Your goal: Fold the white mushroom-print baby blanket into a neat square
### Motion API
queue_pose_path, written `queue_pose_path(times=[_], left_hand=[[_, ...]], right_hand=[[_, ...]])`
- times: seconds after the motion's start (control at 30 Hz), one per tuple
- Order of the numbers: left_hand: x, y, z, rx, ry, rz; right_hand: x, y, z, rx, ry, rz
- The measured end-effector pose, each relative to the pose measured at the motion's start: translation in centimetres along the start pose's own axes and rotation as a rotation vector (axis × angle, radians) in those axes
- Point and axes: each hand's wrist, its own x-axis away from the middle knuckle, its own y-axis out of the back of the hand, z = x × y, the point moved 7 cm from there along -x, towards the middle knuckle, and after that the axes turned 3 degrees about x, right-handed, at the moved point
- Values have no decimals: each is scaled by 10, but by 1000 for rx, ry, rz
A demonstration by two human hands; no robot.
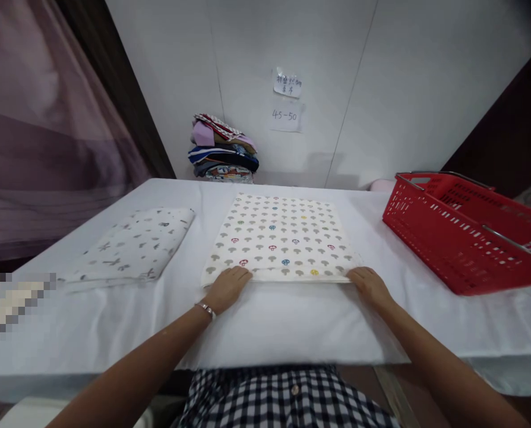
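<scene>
Your left hand [226,287] | right hand [369,284] | fingers flat, together on cloth [281,238] near edge | keep corners aligned, pressure even.

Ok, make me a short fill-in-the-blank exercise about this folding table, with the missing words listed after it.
1. Both hands, left hand and right hand, rest on the near edge of the cloth printed with ____.
2. The basket at the right of the table is ____ in colour.
3. The folded patterned cloth lies to the ____ of the mushroom cloth.
4. The lower paper note on the wall reads ____.

Missing words: mushrooms; red; left; 45-50
</scene>
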Motion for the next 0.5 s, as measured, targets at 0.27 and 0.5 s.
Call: queue_pose_path(times=[0.27,0.5], left_hand=[[21,1,29,-17,156,-32],[28,6,40,-4,224,-14]], right_hand=[[10,-3,5,-11,-30,-13],[-16,-4,48,30,2,17]])
